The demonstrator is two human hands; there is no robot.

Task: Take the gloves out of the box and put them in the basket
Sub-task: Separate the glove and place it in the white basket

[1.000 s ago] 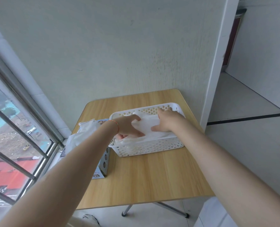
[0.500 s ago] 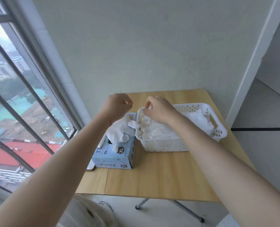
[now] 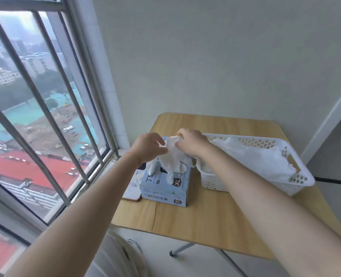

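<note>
A light blue glove box [image 3: 165,186] marked XL stands on the left part of the wooden table [image 3: 215,222]. A white glove [image 3: 174,160] hangs above the box's opening, fingers down. My left hand [image 3: 148,146] and my right hand [image 3: 191,143] both pinch the glove's cuff at the top, just over the box. To the right stands a white perforated basket [image 3: 297,182] with several white gloves [image 3: 255,158] piled inside. More white glove material pokes out of the box beside the raised glove.
A phone [image 3: 132,189] lies flat on the table left of the box. A barred window [image 3: 45,116] runs along the left, close to the table edge. A plain wall stands behind the table. The table's metal legs [image 3: 183,248] show below its front edge.
Both hands left the basket, moved left to the box and took hold of a glove, which now hangs lifted above the opening. The camera swung left and closer.
</note>
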